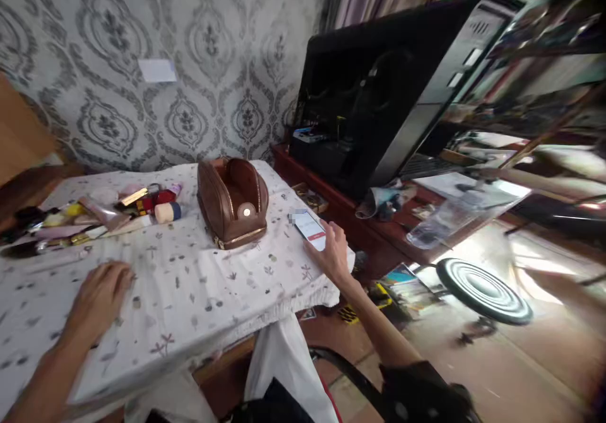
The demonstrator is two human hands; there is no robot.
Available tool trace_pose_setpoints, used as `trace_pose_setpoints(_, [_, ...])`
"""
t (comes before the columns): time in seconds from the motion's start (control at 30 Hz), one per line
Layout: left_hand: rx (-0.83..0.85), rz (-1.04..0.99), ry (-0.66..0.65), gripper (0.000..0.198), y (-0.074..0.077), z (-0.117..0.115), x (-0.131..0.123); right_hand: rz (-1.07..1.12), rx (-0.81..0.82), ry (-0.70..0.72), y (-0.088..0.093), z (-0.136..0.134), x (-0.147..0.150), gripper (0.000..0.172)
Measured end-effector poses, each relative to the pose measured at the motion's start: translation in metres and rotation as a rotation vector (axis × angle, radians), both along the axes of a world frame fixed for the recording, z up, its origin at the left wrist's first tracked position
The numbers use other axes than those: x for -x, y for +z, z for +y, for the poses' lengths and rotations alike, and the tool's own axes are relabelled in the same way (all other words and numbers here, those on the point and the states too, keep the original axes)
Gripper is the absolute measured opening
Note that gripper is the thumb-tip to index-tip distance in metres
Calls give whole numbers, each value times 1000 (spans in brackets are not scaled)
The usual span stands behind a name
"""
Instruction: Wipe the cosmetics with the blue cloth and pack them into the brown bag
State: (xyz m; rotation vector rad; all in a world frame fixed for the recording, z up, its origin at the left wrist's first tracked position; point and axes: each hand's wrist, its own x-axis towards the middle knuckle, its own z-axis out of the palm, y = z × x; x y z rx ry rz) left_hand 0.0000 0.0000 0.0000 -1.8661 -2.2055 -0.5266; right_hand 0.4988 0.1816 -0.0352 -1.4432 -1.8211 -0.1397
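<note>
My left hand (97,300) rests palm down on the white flowered tablecloth (189,284), fingers loosely curled, with nothing seen in it. My right hand (334,252) lies at the table's right edge, its fingers on a phone (310,227) with a lit white and red screen. A brown leather pouch (231,202) stands open in the middle of the table, between the two hands. A row of small cosmetics (108,214), tubes and little bottles, lies at the far left of the table.
A black computer case (379,95) with an open side stands on a low red-brown cabinet (350,221) to the right. A clear plastic bottle (440,221) lies there too. A round black stool (483,290) stands on the floor at right. Patterned wallpaper (213,63) is behind.
</note>
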Motion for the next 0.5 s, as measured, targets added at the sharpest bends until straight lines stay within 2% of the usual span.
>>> trace_pose_setpoints(0.1, [76, -7, -6, 46, 4, -2, 4, -69, -15, 198, 7, -13, 23, 43])
trace_pose_setpoints(0.2, [173, -27, -17, 45, 13, 2, 10, -83, 60, 498, 20, -23, 58, 23])
trace_pose_setpoints(0.33, [225, -32, 30, 44, 25, 13, 17, -71, 159, 828, 42, -35, 116, 19])
trace_pose_setpoints(0.43, [154, 4, 80, 41, 25, 23, 16, -84, 166, 965, 48, -41, 152, 17])
trace_pose_setpoints(0.5, [80, 30, 100, 38, 19, 27, 16, -52, 167, 986, 45, -40, 167, 16])
